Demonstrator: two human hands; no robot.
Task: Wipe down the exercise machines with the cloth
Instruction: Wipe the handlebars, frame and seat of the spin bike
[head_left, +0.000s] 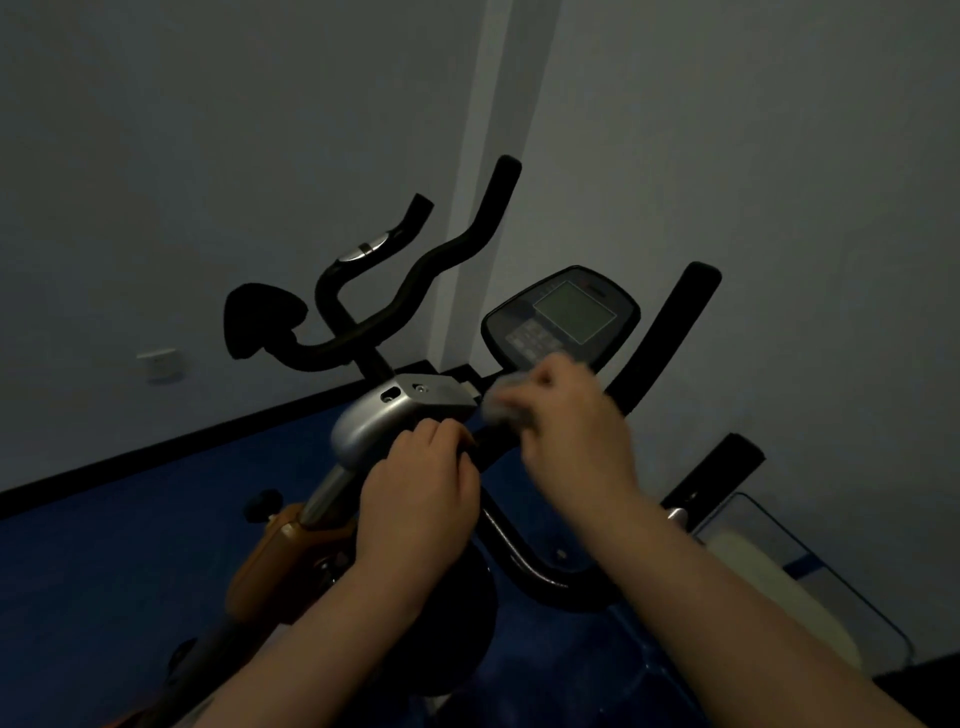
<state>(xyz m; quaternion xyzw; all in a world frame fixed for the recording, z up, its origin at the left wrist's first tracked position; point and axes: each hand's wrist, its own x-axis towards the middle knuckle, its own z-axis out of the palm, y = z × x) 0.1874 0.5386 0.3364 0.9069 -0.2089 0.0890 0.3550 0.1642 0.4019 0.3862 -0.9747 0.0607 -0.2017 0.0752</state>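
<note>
The grey, bunched cloth (506, 402) sits in the gripping fingers of the right hand (566, 426), pressed on the black handlebar just below the dark oval console (561, 317) of the exercise bike (395, 415); blur hides its long axis. Left of the console, the left hand (421, 493) curls round the bar beside the silver stem housing. Beneath lies blue floor (104, 545), behind stand grey walls (208, 130) meeting in a corner

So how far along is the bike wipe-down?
Nothing shows as finished; the dim picture hides any wiped patches. In hand: the right hand rubs the cloth on the bar below the console, while the left hand steadies the bar. The far handlebars look untouched.
</note>
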